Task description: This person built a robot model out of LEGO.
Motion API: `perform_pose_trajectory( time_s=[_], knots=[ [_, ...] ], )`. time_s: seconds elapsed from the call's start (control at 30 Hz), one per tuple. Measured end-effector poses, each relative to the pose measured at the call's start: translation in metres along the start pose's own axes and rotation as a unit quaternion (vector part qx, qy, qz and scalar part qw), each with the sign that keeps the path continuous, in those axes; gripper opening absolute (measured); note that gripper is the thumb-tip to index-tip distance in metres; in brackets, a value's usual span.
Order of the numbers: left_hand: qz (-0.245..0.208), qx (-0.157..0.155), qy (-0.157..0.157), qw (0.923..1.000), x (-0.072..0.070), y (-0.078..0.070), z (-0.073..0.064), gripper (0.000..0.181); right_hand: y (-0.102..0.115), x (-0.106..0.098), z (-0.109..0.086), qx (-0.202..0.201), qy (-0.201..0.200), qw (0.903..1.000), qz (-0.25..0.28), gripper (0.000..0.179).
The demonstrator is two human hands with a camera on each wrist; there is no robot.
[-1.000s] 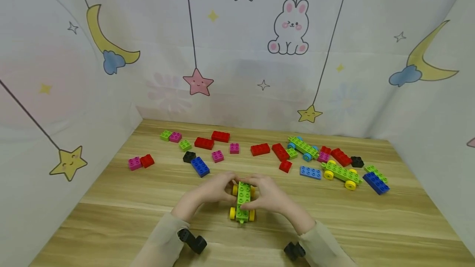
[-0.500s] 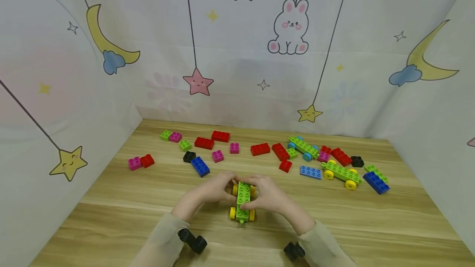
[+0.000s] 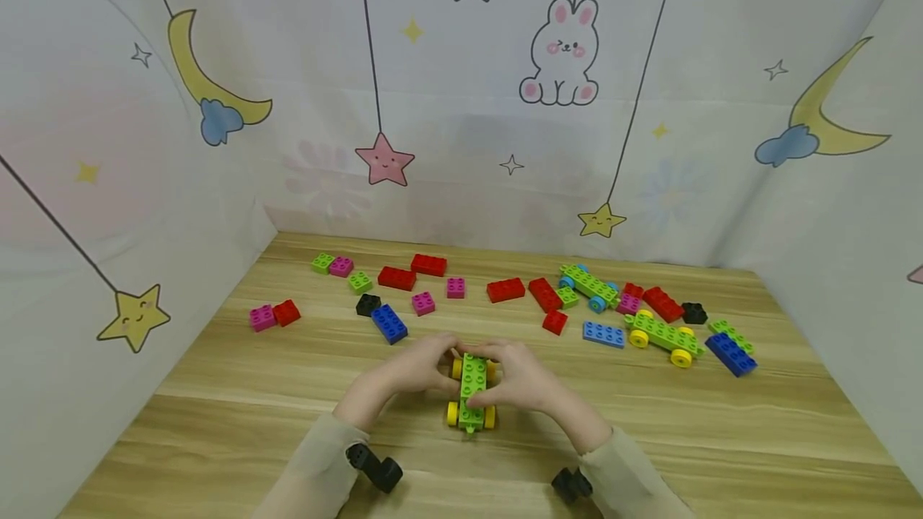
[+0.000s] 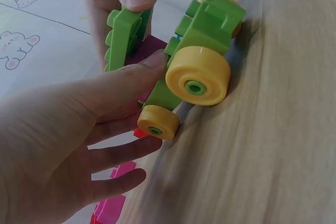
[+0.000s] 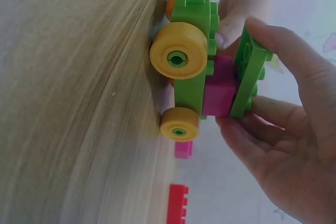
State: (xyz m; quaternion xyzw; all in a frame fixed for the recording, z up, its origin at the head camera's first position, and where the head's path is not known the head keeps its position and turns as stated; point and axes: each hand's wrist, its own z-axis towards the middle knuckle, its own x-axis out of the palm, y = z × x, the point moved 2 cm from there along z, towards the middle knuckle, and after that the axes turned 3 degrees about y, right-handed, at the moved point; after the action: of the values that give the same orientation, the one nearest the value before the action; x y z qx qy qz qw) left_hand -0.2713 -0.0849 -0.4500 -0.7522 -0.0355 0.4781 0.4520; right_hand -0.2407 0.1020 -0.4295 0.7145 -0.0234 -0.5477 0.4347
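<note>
A green toy car base (image 3: 472, 416) with yellow wheels stands on the table at front centre. On its far half sits a magenta brick (image 5: 219, 90), and over that a green studded plate (image 5: 249, 74), which looks slightly tilted. My right hand (image 3: 521, 379) holds the plate, thumb on its near end and fingers at its far end. From the other side my left hand (image 3: 425, 367) grips the car at the magenta brick, thumb (image 4: 152, 61) against it and index finger reaching round the far side. The left hand's other fingers stretch out loosely past the wheels.
Loose bricks lie beyond the hands: a blue brick (image 3: 389, 324), a black brick (image 3: 368, 305), several red ones (image 3: 506, 290). To the right stand another yellow-wheeled base (image 3: 663, 335) and a blue-wheeled base (image 3: 590, 285), near a light-blue plate (image 3: 603, 335). A printed curtain (image 3: 461, 102) borders the table.
</note>
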Motion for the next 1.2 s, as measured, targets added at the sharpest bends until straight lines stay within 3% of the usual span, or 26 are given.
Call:
perform_pose_trajectory(
  time_s=[0.93, 1.2],
  knots=[
    [-0.012, 0.010, -0.006, 0.9999, 0.0002, 0.0052, 0.0010, 0.041, 0.0001, 0.0011, 0.0006, -0.004, 0.009, 1.0000, -0.002, 0.068],
    [0.002, 0.006, 0.000, 1.0000, -0.0002, 0.0014, 0.0003, 0.045, 0.0013, 0.0011, 0.0001, 0.020, 0.012, 0.9997, -0.010, 0.069]
  ],
)
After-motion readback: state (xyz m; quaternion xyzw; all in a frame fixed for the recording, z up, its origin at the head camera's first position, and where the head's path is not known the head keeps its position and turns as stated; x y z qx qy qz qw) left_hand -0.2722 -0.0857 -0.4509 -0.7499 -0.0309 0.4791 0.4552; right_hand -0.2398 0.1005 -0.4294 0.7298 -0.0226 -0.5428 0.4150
